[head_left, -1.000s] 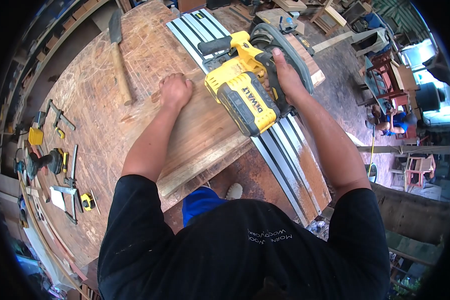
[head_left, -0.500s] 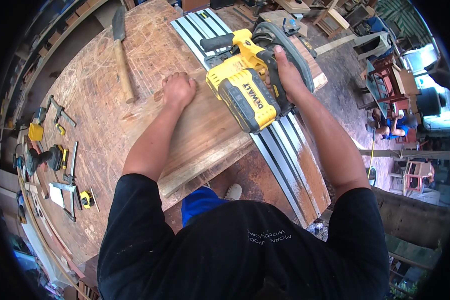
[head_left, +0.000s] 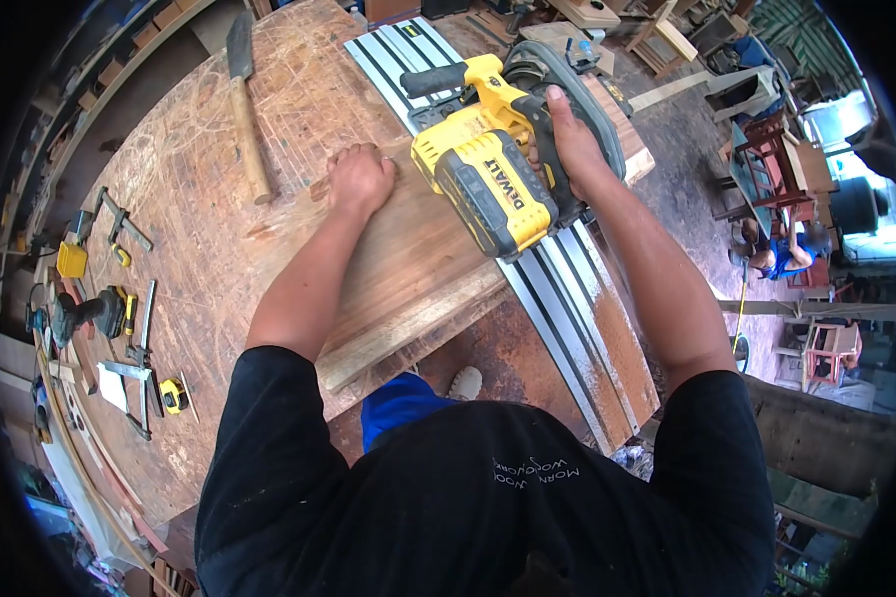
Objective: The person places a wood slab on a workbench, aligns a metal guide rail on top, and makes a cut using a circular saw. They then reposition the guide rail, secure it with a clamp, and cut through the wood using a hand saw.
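Observation:
My right hand [head_left: 577, 149] is wrapped round the rear handle of a yellow and black DeWalt track saw [head_left: 468, 129], its thumb on top. Under the saw runs a silver guide rail [head_left: 567, 308], which lies across a wide wooden board [head_left: 408, 259] and juts out past its near edge. My left hand [head_left: 360, 181] presses on the board, left of the saw, with its fingers laid over the surface near the far edge. The saw's blade is hidden from view.
On the workbench [head_left: 189, 249] lie a cleaver-like knife [head_left: 244, 109] with a wooden handle, a cordless drill [head_left: 90, 316], a tape measure [head_left: 173, 395] and clamps [head_left: 121, 224]. Sawdust [head_left: 622, 348] covers the rail's near end. Another person [head_left: 786, 254] sits at the far right.
Almost nothing differs. The view has shifted very slightly, while both hands, the saw and the rail keep their places relative to each other.

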The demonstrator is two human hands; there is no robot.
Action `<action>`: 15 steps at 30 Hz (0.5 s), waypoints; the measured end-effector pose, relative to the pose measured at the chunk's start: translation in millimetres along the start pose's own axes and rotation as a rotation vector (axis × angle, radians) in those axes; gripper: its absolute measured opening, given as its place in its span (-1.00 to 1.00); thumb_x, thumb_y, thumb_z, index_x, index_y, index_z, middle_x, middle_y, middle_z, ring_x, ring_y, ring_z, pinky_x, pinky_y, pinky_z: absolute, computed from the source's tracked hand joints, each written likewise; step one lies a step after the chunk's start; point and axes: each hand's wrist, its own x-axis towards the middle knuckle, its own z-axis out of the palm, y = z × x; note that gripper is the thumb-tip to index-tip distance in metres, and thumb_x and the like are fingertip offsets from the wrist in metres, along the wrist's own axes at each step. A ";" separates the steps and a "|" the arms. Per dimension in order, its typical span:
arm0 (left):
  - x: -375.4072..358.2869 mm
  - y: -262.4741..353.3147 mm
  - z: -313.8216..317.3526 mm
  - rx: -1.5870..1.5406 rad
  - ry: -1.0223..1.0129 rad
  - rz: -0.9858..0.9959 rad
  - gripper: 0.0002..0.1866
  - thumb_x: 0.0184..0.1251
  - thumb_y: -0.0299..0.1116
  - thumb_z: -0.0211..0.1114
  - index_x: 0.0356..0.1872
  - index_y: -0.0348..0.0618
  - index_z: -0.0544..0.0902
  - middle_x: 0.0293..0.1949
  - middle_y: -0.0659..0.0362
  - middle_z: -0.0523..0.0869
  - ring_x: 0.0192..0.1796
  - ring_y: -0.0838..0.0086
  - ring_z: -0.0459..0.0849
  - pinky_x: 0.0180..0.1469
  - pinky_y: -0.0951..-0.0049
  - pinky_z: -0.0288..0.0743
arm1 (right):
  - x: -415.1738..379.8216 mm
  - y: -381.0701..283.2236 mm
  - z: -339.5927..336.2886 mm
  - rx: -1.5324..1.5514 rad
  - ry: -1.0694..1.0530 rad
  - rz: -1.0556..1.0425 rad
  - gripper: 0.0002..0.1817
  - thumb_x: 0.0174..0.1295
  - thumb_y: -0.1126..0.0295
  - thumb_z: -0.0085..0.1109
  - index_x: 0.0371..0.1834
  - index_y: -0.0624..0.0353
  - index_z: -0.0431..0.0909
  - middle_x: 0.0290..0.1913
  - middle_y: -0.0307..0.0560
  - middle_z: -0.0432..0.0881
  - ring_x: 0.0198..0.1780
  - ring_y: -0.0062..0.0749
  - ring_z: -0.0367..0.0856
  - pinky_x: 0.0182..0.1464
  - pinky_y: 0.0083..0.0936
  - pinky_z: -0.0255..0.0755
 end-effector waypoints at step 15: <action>-5.9 3.3 1.0 0.011 -0.003 -0.003 -0.58 0.27 -0.16 0.08 0.00 -0.28 0.59 0.02 -0.10 0.62 0.15 0.08 0.50 0.31 0.05 0.18 | 1.4 0.0 2.3 -0.004 0.024 -0.013 -0.16 0.23 -0.41 -0.10 -0.30 0.35 0.57 -0.47 -0.05 0.58 -0.53 -0.44 0.55 -0.42 -0.48 0.51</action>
